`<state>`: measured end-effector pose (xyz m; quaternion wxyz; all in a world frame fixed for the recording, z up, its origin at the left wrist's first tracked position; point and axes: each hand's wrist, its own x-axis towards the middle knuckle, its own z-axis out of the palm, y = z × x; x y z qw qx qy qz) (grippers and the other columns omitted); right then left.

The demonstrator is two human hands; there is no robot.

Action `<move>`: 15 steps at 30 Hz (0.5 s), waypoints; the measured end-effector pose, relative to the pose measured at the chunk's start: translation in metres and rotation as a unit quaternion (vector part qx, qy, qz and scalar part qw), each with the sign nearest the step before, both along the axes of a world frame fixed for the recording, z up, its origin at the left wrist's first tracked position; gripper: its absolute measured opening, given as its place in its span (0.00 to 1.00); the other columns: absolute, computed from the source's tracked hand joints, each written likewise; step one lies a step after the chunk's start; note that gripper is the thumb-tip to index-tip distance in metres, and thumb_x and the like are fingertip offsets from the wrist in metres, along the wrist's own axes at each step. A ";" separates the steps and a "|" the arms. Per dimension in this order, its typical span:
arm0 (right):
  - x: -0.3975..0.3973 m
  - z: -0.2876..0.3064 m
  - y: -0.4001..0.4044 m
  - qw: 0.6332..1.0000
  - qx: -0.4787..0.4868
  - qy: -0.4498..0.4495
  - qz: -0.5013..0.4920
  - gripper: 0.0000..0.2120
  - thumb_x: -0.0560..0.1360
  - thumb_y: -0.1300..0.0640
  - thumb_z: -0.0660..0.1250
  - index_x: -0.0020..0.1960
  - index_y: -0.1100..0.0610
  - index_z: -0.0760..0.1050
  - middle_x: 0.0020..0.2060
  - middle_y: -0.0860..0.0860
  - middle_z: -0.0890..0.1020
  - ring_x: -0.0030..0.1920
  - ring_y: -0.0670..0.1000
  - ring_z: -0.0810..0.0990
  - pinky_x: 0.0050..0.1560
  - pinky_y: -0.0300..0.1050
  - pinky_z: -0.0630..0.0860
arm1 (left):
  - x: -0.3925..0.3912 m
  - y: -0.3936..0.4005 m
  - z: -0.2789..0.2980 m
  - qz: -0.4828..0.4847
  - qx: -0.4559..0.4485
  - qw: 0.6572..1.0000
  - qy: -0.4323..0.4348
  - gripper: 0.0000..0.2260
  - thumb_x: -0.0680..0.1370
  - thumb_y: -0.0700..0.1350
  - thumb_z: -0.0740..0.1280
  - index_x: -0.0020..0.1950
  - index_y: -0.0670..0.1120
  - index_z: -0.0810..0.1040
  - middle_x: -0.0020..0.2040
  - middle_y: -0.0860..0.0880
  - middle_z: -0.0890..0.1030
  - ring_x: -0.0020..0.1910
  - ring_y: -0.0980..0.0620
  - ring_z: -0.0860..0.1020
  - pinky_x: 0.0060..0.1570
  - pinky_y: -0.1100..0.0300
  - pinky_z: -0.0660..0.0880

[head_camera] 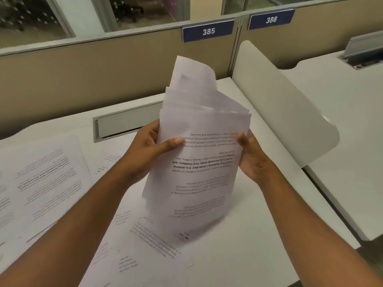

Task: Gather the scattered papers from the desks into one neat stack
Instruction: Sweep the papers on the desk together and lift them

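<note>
A thick bundle of printed papers (pixel 199 162) stands upright over the white desk (pixel 259 214), its sheets fanned unevenly at the top. My left hand (pixel 153 148) grips the bundle's left edge, thumb across the front sheet. My right hand (pixel 250 154) grips its right edge. The bundle's lower edge is near or on the desk; I cannot tell which. Loose printed sheets (pixel 43 179) lie spread on the desk at the left, and more sheets (pixel 145 245) lie flat under and in front of the bundle.
A grey cable-tray slot (pixel 126 123) is set into the desk behind the bundle. A white rounded divider panel (pixel 279 112) separates this desk from the neighbouring desk (pixel 342 125) at the right. Beige partition walls carry blue signs 385 (pixel 208 31) and 386 (pixel 271 19).
</note>
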<state>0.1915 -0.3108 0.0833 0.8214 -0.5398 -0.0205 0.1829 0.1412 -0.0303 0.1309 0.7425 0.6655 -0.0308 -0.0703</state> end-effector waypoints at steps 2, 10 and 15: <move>-0.003 0.002 0.004 0.994 0.028 0.054 0.091 0.58 0.55 0.34 0.86 0.78 0.58 0.72 0.71 0.62 0.81 0.68 0.61 0.82 0.63 0.63 0.83 | -0.002 0.003 0.014 -0.001 0.023 1.000 -0.018 0.16 0.78 0.43 0.79 0.66 0.51 0.86 0.64 0.45 0.90 0.61 0.43 0.89 0.56 0.52 0.87; -0.010 0.001 0.027 0.995 -0.083 0.007 0.059 0.21 0.78 0.63 0.75 0.70 0.61 0.80 0.63 0.59 0.87 0.65 0.64 0.85 0.61 0.61 0.85 | -0.007 0.025 0.016 0.140 0.218 0.966 -0.004 0.15 0.82 0.45 0.77 0.68 0.48 0.83 0.60 0.48 0.90 0.55 0.44 0.90 0.57 0.41 0.88; -0.016 0.037 0.034 0.978 -0.162 -0.127 -0.031 0.16 0.77 0.58 0.78 0.64 0.58 0.84 0.56 0.54 0.90 0.56 0.57 0.90 0.54 0.54 0.87 | -0.023 0.036 0.026 0.166 0.181 0.964 -0.098 0.12 0.81 0.43 0.78 0.62 0.55 0.86 0.53 0.59 0.91 0.52 0.54 0.90 0.51 0.55 0.89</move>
